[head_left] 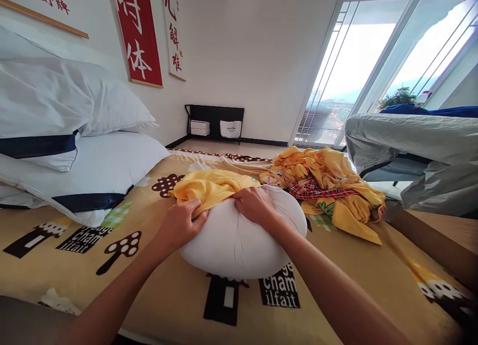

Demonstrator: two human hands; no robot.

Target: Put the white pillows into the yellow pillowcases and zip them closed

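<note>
I have my left hand (pixel 183 223) and right hand (pixel 257 204) both pinching one yellow cloth (pixel 211 184) against one pillow (pixel 239 243).

a plump white pillow (pixel 239 245) shows smooth, matt, lightly creased cloth; a soft, wrinkled yellow cloth cover (pixel 212 184) overlaps its far edge. beneath the pillow spreads a matt, printed fabric bedsheet (pixel 160 297); left of it, stacked pillows (pixel 89 108) in smooth cloth; right of it, crumpled thin-cloth bedding (pixel 328 168) and, farther off, a wrinkled silvery cover (pixel 411 136) with a plastic-like sheen.
</note>
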